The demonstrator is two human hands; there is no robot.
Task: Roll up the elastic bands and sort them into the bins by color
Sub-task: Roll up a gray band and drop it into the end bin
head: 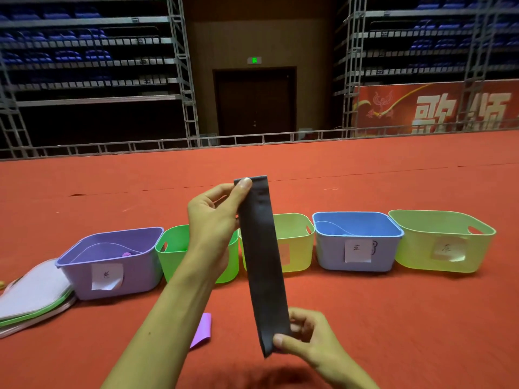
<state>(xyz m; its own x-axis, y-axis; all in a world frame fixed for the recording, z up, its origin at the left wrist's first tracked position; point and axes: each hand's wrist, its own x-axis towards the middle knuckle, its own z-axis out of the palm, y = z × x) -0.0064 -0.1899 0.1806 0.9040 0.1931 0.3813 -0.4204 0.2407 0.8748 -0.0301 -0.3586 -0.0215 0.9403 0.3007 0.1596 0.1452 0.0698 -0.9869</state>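
Centre frame, in front of the row of 5 bins (331,256), we log the dark band (264,262) held flat off the red floor (407,318). Its long axis is near vertical, the lower end leaning slightly right. The left hand (212,220) pinches the top end, thumb on the near face. The right hand (311,341) pinches the bottom end between thumb and curled fingers. We judge that rolling starts at the bottom end, by the right hand.

"歌颂" on red banner (438,108)
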